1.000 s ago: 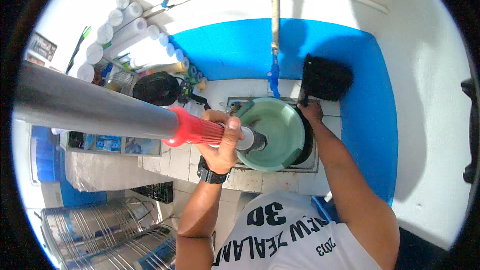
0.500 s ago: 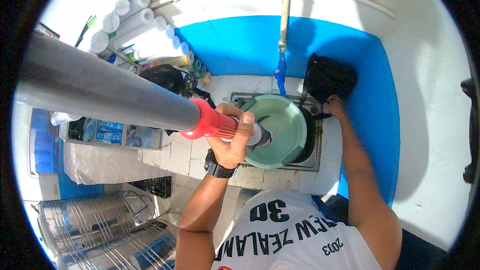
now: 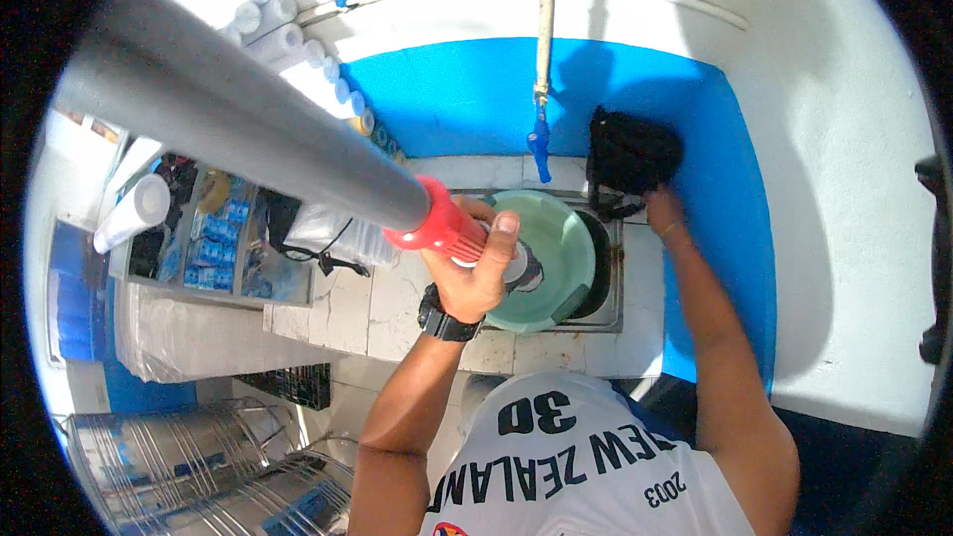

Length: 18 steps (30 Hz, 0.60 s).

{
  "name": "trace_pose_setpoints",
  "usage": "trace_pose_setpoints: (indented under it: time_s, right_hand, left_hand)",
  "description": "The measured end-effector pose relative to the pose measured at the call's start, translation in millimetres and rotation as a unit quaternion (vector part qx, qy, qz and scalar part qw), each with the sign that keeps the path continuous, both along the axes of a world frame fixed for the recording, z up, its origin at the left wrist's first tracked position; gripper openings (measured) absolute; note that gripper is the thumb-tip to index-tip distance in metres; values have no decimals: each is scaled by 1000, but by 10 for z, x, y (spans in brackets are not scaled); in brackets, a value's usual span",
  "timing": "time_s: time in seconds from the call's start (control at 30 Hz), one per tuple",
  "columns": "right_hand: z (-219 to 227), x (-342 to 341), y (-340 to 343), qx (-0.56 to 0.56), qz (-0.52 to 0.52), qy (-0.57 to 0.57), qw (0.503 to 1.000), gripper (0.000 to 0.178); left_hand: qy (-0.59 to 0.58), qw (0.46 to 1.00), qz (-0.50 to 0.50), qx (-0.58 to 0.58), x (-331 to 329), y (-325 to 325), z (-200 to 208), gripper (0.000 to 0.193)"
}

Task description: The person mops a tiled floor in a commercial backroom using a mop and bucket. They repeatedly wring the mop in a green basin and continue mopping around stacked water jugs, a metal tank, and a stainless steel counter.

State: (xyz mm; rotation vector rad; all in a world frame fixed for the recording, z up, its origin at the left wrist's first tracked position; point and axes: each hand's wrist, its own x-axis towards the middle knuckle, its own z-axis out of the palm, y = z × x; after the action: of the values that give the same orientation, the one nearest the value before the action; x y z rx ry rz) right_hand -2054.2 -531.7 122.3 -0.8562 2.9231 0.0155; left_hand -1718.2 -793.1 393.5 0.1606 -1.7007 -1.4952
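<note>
My left hand (image 3: 475, 263), with a black watch on its wrist, is wrapped round the lower end of a thick grey pole (image 3: 268, 129) just below its red ridged collar (image 3: 442, 220). The pole slants up to the upper left. Its white and dark lower end (image 3: 526, 270) hangs over a pale green basin (image 3: 562, 238) set in the sink. In the right corner, my right hand (image 3: 665, 211) is closed at the lower edge of a black bag (image 3: 635, 151). Its fingertips are partly hidden and blurred. A dark strap hangs beside the bag.
A blue tap (image 3: 539, 144) hangs over the back of the metal sink (image 3: 608, 316). To the left stand a glass case (image 3: 223, 238) with small packs and several white rolls (image 3: 278, 40). Wire racks (image 3: 189, 457) fill the lower left. A blue-painted wall (image 3: 735, 268) borders the right side.
The pole has tilted more steeply, its upper end rising in the view. A black cable on the left counter has come into sight. My right hand stays at the bag as the view shifts slightly.
</note>
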Motion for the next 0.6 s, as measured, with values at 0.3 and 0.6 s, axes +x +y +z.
trace_pose_setpoints:
  time_s: [0.3, 0.6]
  right_hand:
    - [-565, 1151, 40, -72, -103, -66, 990, 26]
    - [1778, 1976, -786, -625, 152, -360, 675, 47]
  left_hand:
    - [5, 1000, 18, -4, 83, 21, -108, 25]
    - [-32, 999, 34, -29, 70, 152, 51, 18]
